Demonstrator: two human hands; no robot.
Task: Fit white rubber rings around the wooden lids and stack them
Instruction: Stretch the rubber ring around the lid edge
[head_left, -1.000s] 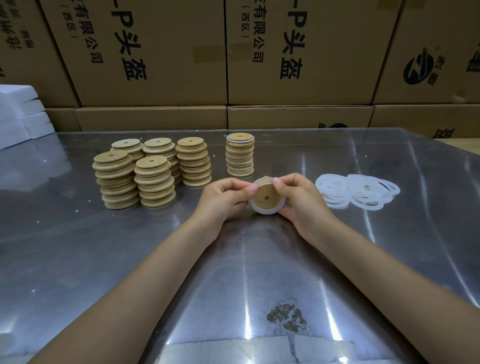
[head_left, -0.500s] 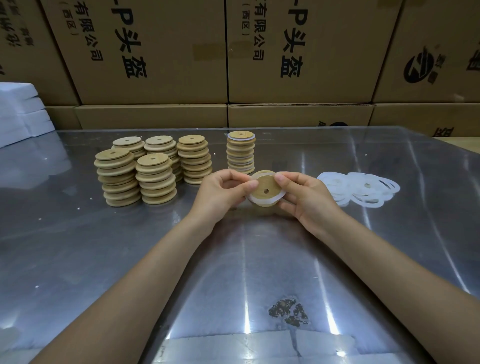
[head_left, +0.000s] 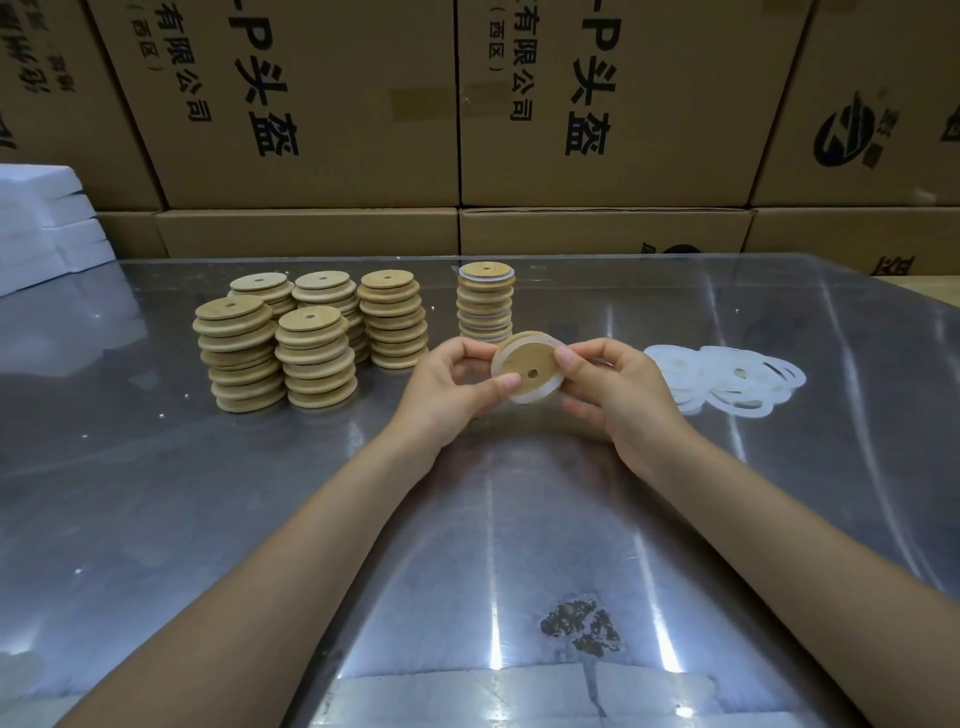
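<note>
Wooden lid (head_left: 525, 365) (ringed) between both hands

Both hands hold a round wooden lid (head_left: 525, 366) with a small hole, tilted above the shiny metal table (head_left: 208, 493); the left hand (head_left: 451, 384) and right hand (head_left: 615, 389) pinch its white rubber ring (head_left: 535, 399). Loose white rings (head_left: 727, 379) lie just right; stacks of bare wooden lids (head_left: 311, 343) stand left.
</note>
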